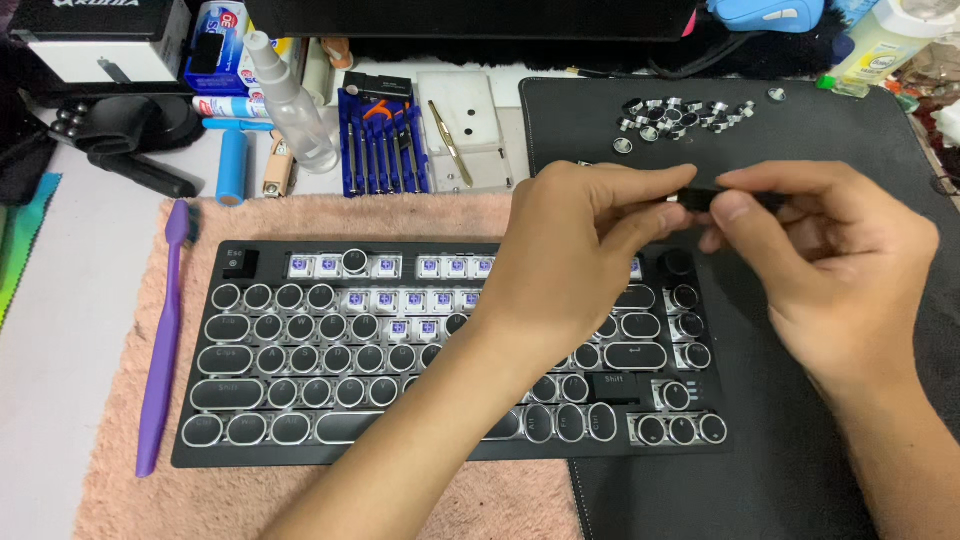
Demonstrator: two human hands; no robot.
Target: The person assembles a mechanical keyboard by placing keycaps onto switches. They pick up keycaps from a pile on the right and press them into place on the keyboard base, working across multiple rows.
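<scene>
Both hands — left hand (pixel 585 245), right hand (pixel 830 265) — pinch one black keycap (pixel 703 198) between fingertips.

Both forearms bare, no sleeves, rings or watch.

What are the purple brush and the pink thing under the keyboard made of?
The purple brush looks like smooth plastic, going by its even, slightly shiny handle. The pink mat under the keyboard seems to be soft fluffy cloth, perhaps a towel, from its fuzzy surface.

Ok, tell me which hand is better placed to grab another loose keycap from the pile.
Right hand: judging by position, it sits nearer the keycap pile on the black mat. The left hand is over the keyboard. Both hands pinch a small black part.
</scene>
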